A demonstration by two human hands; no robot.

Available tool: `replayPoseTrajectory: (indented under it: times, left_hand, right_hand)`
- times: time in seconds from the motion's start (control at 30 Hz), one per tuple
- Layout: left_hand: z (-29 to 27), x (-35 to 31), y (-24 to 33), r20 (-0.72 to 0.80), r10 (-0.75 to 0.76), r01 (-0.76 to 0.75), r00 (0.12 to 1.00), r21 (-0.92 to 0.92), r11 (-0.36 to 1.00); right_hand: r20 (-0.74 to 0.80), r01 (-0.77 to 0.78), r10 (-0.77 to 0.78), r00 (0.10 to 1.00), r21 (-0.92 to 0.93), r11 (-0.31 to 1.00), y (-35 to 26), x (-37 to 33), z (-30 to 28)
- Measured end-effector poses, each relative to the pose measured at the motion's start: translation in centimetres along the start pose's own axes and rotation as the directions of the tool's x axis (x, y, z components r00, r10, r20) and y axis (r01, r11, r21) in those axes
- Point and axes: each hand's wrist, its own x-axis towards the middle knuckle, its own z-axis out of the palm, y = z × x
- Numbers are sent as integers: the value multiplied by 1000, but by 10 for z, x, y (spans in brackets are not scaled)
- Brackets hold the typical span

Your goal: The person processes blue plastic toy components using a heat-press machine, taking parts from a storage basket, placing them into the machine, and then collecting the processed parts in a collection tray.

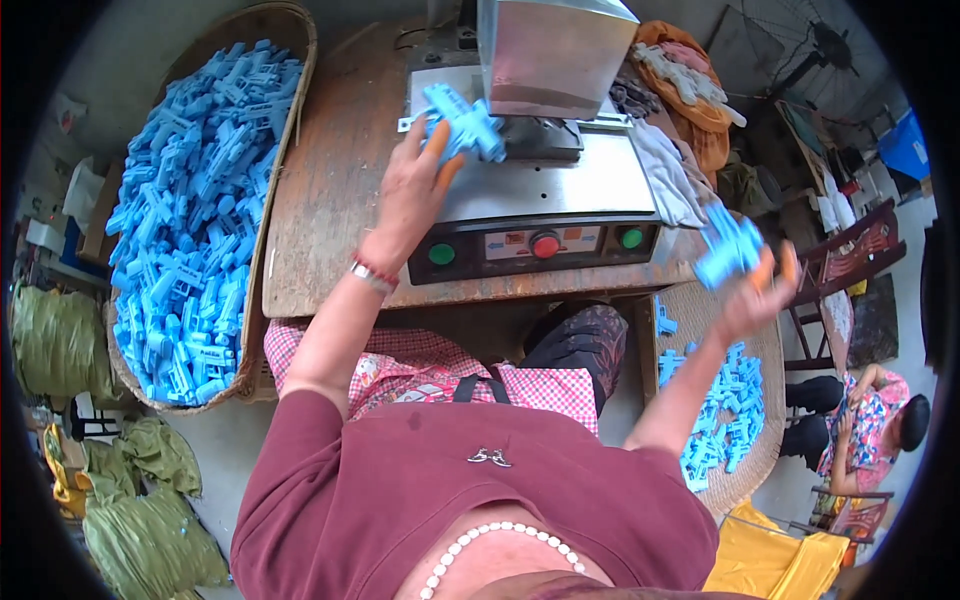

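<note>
Over the machine's metal plate, my left hand [413, 185] grips a light-blue plastic toy gun [465, 125] between thumb and fingers. That toy is just left of the machine's dark fixture [540, 138]. Out to the right, beyond the table's corner, my right hand [755, 295] is raised with another blue toy gun [728, 248] at its fingertips. Its hold looks loose, and part of the grip is hidden. Orange covers show on fingers of both hands. The press-like machine [555, 55] has a box-shaped metal head above the fixture.
A long wicker basket [262, 215] heaped with blue toy guns stands left of the wooden table [335, 130]. At lower right, a woven tray [768, 440] holds more of them. Green and red buttons [544, 245] line the machine's front. Cloths [660, 160] lie beside it. Another person [868, 420] sits far right.
</note>
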Motion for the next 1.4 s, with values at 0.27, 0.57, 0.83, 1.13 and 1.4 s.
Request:
replayPoseTrajectory:
  times: [0.27, 0.57, 0.83, 1.13, 1.4]
  left_hand:
    - [107, 69, 14, 104, 83, -104, 991, 210, 972]
    - [-14, -65, -56, 411, 274, -213, 869, -190, 958]
    - [-85, -26, -229, -97, 83, -97, 992, -155, 983]
    - [-156, -47, -507, -146, -268, 305, 952, 493, 815]
    - [-184, 62, -168, 613, -195, 459, 765, -307, 833]
  right_hand:
    - [419, -484, 438, 795, 3, 875, 29, -96, -43]
    - [834, -537, 354, 423, -84, 839, 41, -121, 79]
    - [814, -700, 393, 428, 23, 713, 61, -126, 71]
    - [626, -519, 419, 657, -28, 854, 24, -122, 65]
    - [781, -466, 179, 598, 157, 871, -52, -71, 137]
